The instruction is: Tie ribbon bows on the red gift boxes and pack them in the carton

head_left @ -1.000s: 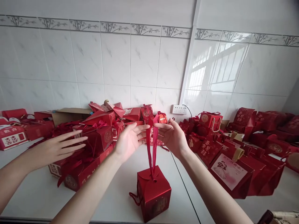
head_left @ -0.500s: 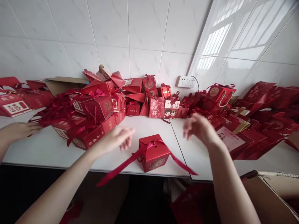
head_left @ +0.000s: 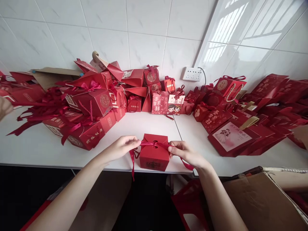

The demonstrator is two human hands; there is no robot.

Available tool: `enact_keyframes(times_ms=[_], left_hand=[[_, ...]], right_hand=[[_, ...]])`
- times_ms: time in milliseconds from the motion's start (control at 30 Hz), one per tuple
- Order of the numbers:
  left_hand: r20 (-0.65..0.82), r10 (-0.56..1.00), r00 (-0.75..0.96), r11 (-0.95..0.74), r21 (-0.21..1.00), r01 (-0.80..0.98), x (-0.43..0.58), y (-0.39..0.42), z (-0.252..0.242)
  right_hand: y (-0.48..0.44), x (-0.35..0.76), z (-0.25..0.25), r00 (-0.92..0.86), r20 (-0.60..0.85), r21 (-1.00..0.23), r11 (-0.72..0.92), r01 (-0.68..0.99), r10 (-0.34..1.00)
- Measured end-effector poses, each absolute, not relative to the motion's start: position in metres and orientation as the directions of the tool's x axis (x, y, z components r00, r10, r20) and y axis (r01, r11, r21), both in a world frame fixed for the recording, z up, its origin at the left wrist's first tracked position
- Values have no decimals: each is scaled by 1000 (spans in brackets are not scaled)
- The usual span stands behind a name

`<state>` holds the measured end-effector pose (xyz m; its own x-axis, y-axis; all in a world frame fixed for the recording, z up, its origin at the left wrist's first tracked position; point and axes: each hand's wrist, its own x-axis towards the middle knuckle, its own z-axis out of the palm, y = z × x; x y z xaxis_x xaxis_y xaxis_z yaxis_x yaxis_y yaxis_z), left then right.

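A small red gift box (head_left: 154,154) stands near the front edge of the white table (head_left: 40,147). A red ribbon (head_left: 154,144) crosses its top and hangs down on both sides. My left hand (head_left: 122,148) pinches the ribbon at the box's left side. My right hand (head_left: 185,153) pinches it at the right side. Both hands are closed on the ribbon, close against the box.
Heaps of red gift boxes (head_left: 91,102) and loose ribbons fill the table's back left. Red paper bags (head_left: 231,136) lie at the right. A wall socket (head_left: 192,73) sits on the tiles. A cardboard box (head_left: 264,202) stands at lower right. Another person's hand (head_left: 4,107) shows at far left.
My hands came down from the raised ribbon ends and now grip the ribbon on either side of the box. The view has tilted down; the other person's hand drew back to the left.
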<state>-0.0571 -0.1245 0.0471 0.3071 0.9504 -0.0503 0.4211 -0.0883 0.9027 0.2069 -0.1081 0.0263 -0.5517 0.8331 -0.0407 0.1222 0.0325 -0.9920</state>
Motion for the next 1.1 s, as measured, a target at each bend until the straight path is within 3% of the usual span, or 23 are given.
enact_keyframes(times_ms=[100, 267, 467, 600, 700, 800, 933, 1100], left_hand=[[-33, 966, 258, -54, 945, 323, -60, -122, 45], [109, 975, 195, -169, 930, 327, -57, -111, 48], [344, 923, 169, -383, 806, 451, -35, -104, 69], [454, 876, 165, -455, 660, 598, -23, -112, 80], [414, 901, 126, -380, 617, 689, -27, -122, 81], [288, 955, 74, -254, 658, 709, -42, -130, 77], [210, 976, 49, -195, 762, 618, -61, -130, 66], [159, 985, 68, -172, 868, 465, -70, -129, 53]], right_hand=[[-119, 206, 25, -530, -20, -999, 1, 41, 848], [-143, 199, 41, -614, -71, -991, 14, 133, 786], [-165, 176, 54, -629, -39, -985, 76, 154, 776], [-177, 162, 49, -643, -51, -994, 27, 110, 764], [-179, 163, 45, -616, -69, -988, 30, 149, 785], [-174, 175, 43, -567, -113, -979, 5, 203, 816], [-162, 193, 43, -518, -182, -970, -65, 236, 836], [-148, 204, 43, -385, -162, -960, -54, 276, 909]])
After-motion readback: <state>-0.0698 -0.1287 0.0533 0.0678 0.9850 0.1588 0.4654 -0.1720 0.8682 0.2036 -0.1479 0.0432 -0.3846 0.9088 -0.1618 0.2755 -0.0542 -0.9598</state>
